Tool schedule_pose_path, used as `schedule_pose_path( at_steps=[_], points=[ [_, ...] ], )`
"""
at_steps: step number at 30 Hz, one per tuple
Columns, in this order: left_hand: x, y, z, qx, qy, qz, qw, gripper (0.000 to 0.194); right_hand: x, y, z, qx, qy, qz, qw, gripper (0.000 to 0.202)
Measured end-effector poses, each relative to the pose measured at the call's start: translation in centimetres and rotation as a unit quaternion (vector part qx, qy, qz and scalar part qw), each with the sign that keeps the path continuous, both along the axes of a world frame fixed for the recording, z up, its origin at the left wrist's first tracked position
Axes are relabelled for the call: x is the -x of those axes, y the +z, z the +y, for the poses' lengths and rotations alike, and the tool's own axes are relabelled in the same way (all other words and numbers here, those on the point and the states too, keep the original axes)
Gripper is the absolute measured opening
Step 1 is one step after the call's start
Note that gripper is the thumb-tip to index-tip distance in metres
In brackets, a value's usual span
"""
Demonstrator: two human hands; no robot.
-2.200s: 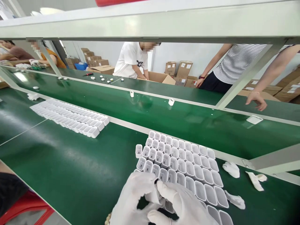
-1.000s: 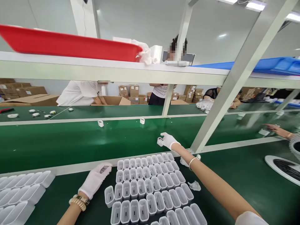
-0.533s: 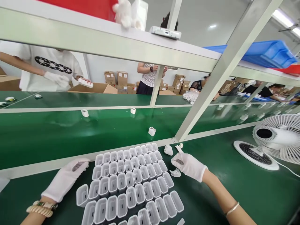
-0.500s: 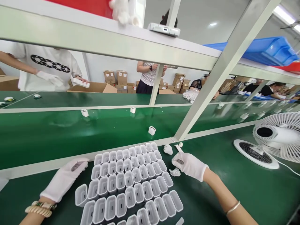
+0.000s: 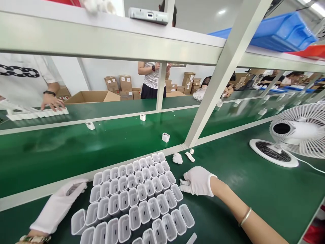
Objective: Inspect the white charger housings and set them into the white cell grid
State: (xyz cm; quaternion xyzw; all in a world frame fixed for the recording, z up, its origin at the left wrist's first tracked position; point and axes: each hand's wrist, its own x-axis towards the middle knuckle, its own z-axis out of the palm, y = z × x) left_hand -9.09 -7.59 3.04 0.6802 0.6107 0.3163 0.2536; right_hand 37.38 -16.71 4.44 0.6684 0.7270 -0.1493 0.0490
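Note:
Rows of small white open-topped cups stand on the dark green table between my hands. My left hand, in a white glove, is at the left of the rows, its fingers loosely curved and apart from the thumb, holding nothing visible. At the right side of the rows is my right hand, also gloved, palm down with its fingers spread beside the outer cups. Beyond it lie crumpled white scraps and a narrow white piece.
A metal post rises behind the scraps to an overhead shelf. A white fan stands at the right. Several white parts sit on the green conveyor. Across it, a person's hand rests on a white row.
The camera view has shifted. My right hand has drawn back from the narrow white piece toward the cups and turned palm down. Across the conveyor, a person has lowered a white row onto the surface.

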Motion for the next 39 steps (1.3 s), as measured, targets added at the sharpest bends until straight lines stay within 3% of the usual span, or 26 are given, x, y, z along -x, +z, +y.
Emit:
schedule_pose_path(
  at_steps=[7,20,28,39],
  points=[
    [-0.8,0.6,-0.4,0.037,0.031,-0.009,0.999,0.034,-0.5,0.3,0.1,-0.033,0.027,-0.011,0.999,0.045],
    [-1.0,0.5,-0.5,0.044,0.03,-0.018,0.998,0.032,-1.8,-1.3,0.4,-0.042,0.061,0.032,0.997,0.065],
    [-1.0,0.7,-0.5,0.047,0.033,-0.014,0.998,0.034,-1.6,-1.6,0.6,-0.044,0.068,0.019,0.997,0.061],
    [-0.9,0.7,-0.6,0.036,0.03,-0.016,0.999,0.034,-0.8,-0.7,0.8,-0.019,-0.005,-0.007,1.0,0.067]
  ],
)
